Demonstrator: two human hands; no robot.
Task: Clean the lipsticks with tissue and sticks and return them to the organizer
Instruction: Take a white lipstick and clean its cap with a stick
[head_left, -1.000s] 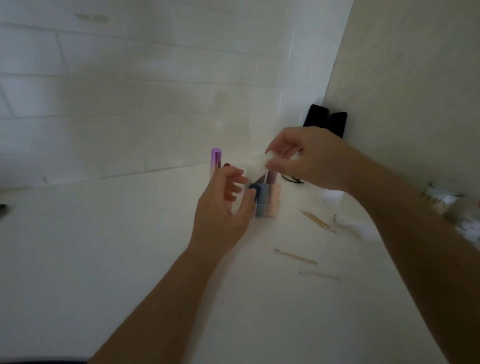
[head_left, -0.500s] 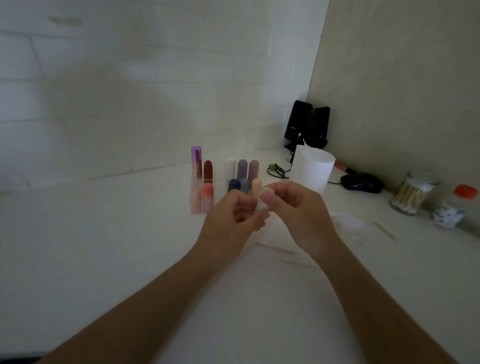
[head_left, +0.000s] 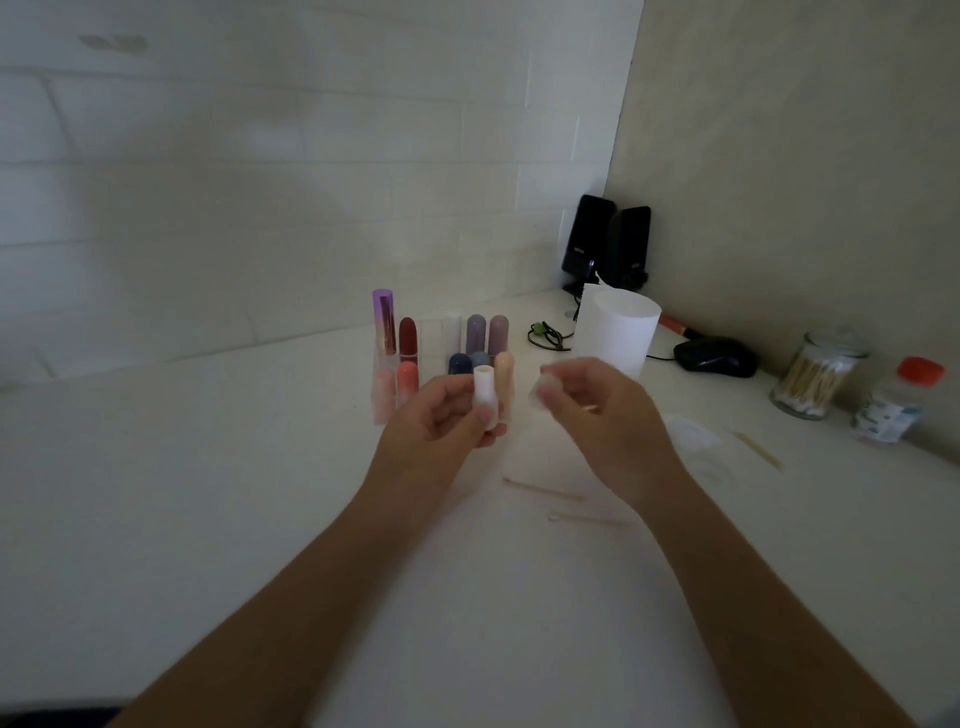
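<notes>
**Bare-handed lipstick cleaning at a corner counter, head view.** A smooth white counter (head_left: 208, 493) meets a wall of white rectangular tiles (head_left: 260, 182) and a plain beige side wall (head_left: 805, 156).

In the corner stand two black box speakers (head_left: 589, 241). Each carries a small pale mark that is too small to read. Before them is one white cylindrical tissue roll (head_left: 618, 332).

A clear, hard-walled organizer (head_left: 431, 343) stands near the middle of the counter. It holds ten capped lipsticks upright in two rows of five, among them:
- one metallic purple (head_left: 384, 322)
- one dark red (head_left: 409, 335)
- two rounded mauve-grey (head_left: 476, 332)

To the right lie:
- one black mouse (head_left: 717, 356)
- one glass jar (head_left: 815, 374) packed with wooden-stemmed swabs
- one small bottle (head_left: 898, 402) with an orange-red cap and a blurred, unreadable label

The left hand (head_left: 441, 421) has its fingers and thumb curled round a matte white lipstick tube (head_left: 484, 395). It holds the tube upright just in front of the organizer. The right hand (head_left: 608, 415) pinches a small white tissue wad (head_left: 545, 389) between thumb and fingertips, just beside the tube and apart from it.

A flat tissue sheet (head_left: 545, 457) lies on the counter below the hands. Three thin wooden sticks (head_left: 543, 488) lie on the counter near it.
</notes>
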